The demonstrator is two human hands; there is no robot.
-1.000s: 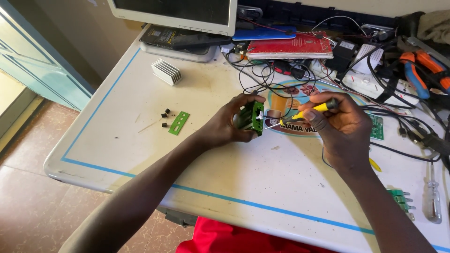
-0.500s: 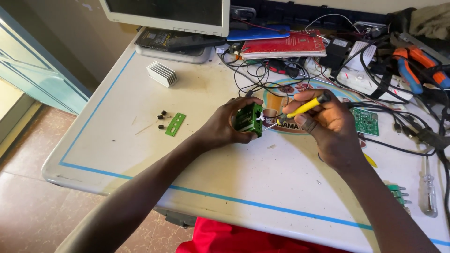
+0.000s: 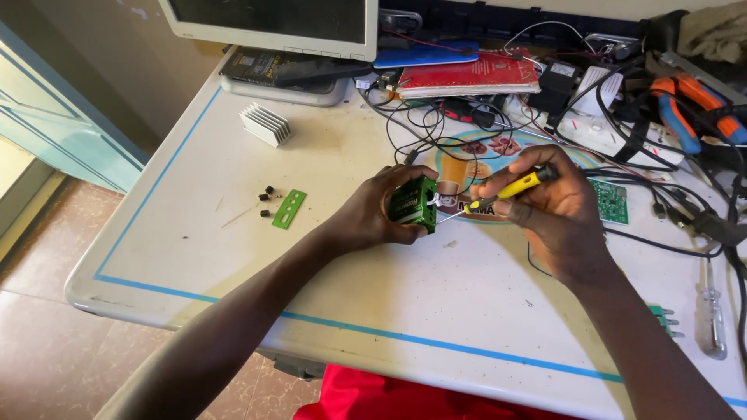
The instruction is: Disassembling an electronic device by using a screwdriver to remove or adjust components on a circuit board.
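Head view, my left hand point(image 3: 372, 214) closed around small green board point(image 3: 414, 204) at table centre, my right hand point(image 3: 548, 204) pinching yellow screwdriver point(image 3: 510, 189), tip at board's 3 o'clock edge, bare white table point(image 3: 436, 303) toward 6 o'clock, heatsink point(image 3: 265, 124) at 10, cable tangle point(image 3: 622, 132) at 1–2, tiled floor point(image 3: 47, 327) at 8, tip contact unclear, monitor point(image 3: 272, 19) cut off at 12.

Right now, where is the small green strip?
The small green strip lies flat on the white table, left of the left hand, beside tiny black parts.
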